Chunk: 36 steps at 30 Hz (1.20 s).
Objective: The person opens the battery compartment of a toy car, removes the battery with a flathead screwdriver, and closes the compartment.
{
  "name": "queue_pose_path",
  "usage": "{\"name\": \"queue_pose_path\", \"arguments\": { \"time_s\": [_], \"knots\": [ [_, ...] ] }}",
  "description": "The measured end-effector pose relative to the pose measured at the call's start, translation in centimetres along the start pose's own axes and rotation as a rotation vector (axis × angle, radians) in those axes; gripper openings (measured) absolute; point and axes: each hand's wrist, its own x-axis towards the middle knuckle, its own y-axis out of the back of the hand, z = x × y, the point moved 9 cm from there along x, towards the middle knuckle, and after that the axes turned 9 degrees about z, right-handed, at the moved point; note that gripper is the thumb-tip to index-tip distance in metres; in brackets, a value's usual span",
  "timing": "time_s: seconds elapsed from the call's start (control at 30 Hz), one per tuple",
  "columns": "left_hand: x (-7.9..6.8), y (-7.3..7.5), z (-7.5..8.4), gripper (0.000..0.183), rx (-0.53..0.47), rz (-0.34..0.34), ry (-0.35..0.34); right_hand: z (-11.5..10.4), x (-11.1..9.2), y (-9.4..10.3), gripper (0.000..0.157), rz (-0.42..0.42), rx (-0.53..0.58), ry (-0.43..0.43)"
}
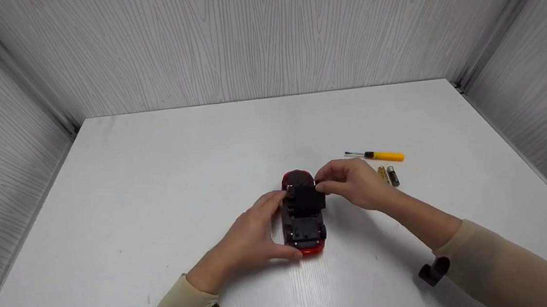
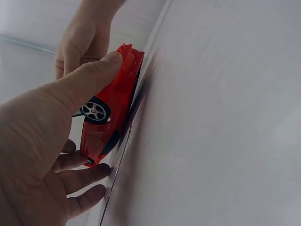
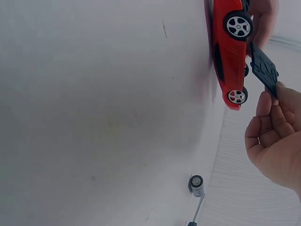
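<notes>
A red toy car point(image 1: 308, 229) lies upside down on the white table, its dark underside and wheels facing up. My left hand point(image 1: 243, 239) holds it from the left, thumb at the near end and fingers along the side near the far end. My right hand point(image 1: 360, 185) pinches a black battery cover point(image 3: 264, 70) by one edge between thumb and fingers. In the right wrist view the cover is tilted just above the car's underside. From the head view, the cover hides the middle of the underside, so what lies beneath cannot be seen.
A screwdriver with a yellow handle point(image 1: 387, 156) lies beyond my right hand, its shaft pointing left. Two small batteries, one gold point(image 1: 383, 173) and one mostly black point(image 1: 393, 177), lie side by side near it. Grey wood-grain panels point(image 1: 264, 42) enclose the table's back and sides.
</notes>
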Motion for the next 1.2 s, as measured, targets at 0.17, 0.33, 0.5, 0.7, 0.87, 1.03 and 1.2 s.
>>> {"name": "queue_pose_path", "arguments": {
  "time_s": [0.17, 0.33, 0.5, 0.7, 0.87, 1.03, 1.2],
  "knots": [
    [0.1, 0.0, 0.0, 0.118, -0.005, -0.001, -0.001, -0.3, 0.0, -0.8, 0.012, -0.008, 0.003, -0.009],
    [0.1, 0.0, -0.1, 0.117, -0.006, -0.001, 0.003, -0.7, -0.1, -1.3, 0.012, -0.018, 0.001, 0.004],
    [0.0, -0.1, -0.3, 0.115, -0.01, -0.011, 0.021, -0.7, -0.2, -1.6, 0.012, -0.027, 0.004, 0.013],
    [0.0, -0.2, -0.4, 0.115, -0.002, -0.017, 0.032, -0.7, -0.2, -1.9, 0.011, -0.04, -0.001, 0.019],
    [0.0, -0.3, -0.6, 0.117, 0.006, -0.021, 0.039, -0.5, -0.1, -1.9, 0.011, -0.043, -0.004, 0.002],
    [0.0, -0.3, -0.5, 0.118, 0.008, -0.018, 0.037, -0.4, -0.1, -1.9, 0.011, -0.045, -0.004, -0.008],
    [0.1, -0.3, -0.5, 0.119, 0.009, -0.018, 0.035, -0.3, 0.1, -1.9, 0.011, -0.036, -0.011, 0.008]
  ]
}}
